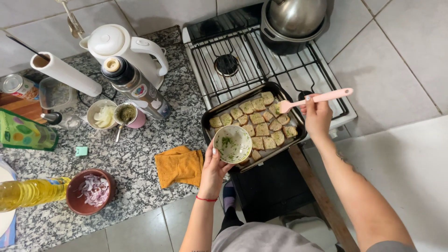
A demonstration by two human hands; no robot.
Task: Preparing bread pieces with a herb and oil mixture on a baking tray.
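Note:
My left hand (213,169) holds a small white bowl (232,143) streaked with green herb mix, over the near corner of a dark baking tray (208,113). Several slices of bread (259,129) fill the tray, which rests on the white stove (261,60). My right hand (317,116) grips a pink silicone brush (313,99) by its handle. The brush head touches the bread slices at the tray's far right side.
A lidded metal pot (293,21) sits on the back burner. On the granite counter (135,158) lie an orange cloth (179,165), a brown bowl of sliced red onion (91,190), an oil bottle (32,192), a thermos (135,86), a white kettle (123,46) and a paper towel roll (67,73).

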